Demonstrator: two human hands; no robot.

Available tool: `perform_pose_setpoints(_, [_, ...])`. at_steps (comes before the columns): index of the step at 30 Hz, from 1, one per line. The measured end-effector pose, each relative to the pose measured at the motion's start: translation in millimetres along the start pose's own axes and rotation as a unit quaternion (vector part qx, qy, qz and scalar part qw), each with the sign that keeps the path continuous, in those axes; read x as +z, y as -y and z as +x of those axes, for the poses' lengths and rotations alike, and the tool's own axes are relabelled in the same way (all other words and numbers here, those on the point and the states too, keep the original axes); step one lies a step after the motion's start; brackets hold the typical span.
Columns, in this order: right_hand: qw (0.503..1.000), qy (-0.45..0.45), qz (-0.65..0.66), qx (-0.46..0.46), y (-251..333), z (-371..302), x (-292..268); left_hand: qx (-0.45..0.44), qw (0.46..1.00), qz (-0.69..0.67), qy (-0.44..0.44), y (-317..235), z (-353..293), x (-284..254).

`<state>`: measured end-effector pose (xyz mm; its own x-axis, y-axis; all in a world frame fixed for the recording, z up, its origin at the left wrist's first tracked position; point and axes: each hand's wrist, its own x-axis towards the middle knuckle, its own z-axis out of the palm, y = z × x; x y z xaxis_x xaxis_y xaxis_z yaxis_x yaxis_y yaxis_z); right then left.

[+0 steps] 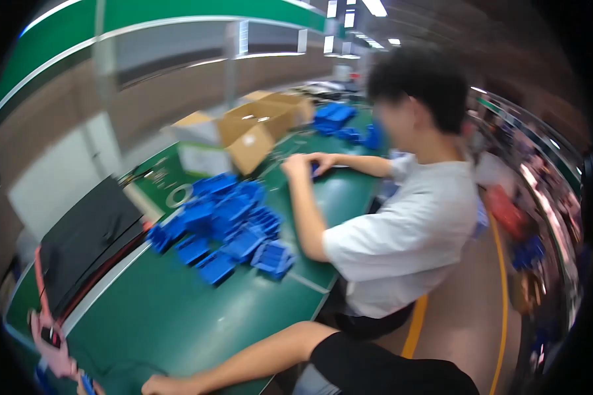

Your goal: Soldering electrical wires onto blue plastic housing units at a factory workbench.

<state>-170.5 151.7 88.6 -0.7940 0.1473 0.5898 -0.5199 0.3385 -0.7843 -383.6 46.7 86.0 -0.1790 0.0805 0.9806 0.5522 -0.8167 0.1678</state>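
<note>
My right hand (163, 385) is at the lower edge, over the near part of the green workbench (178, 309). Its forearm reaches in from a black sleeve at the lower right. The frame cuts off the fingers, so their grip is hidden. Left of it, a sliver of what looks like my left hand (84, 390) shows beside a small blue piece (87, 382); whether it holds that piece is unclear. Just above is a blurred pink tool-like object (54, 345). A heap of blue plastic trays or housings (224, 217) lies farther up the bench.
A co-worker in a white shirt (402, 224) sits on the right, both hands at a dark blue part (316, 170). Open cardboard boxes (250, 125) and more blue parts (336, 117) stand beyond. A black panel (89, 240) leans at left. Yellow lines (501, 296) mark the floor.
</note>
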Motion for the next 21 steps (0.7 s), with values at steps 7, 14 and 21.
perform_pose_setpoints(7, [0.992,0.047,0.054,0.105,-5.4,-9.2,-30.4,-0.312,0.835,0.454,0.008,-33.1,35.1,64.0])
perform_pose_setpoints(14, [0.953,0.114,0.067,0.274,21.5,9.8,-33.9,-0.267,0.838,0.473,0.047,-48.3,47.0,56.0])
perform_pose_setpoints(21, [0.945,0.097,0.067,0.306,23.6,6.2,-30.0,-0.228,0.854,0.46,0.084,-50.3,44.1,53.7])
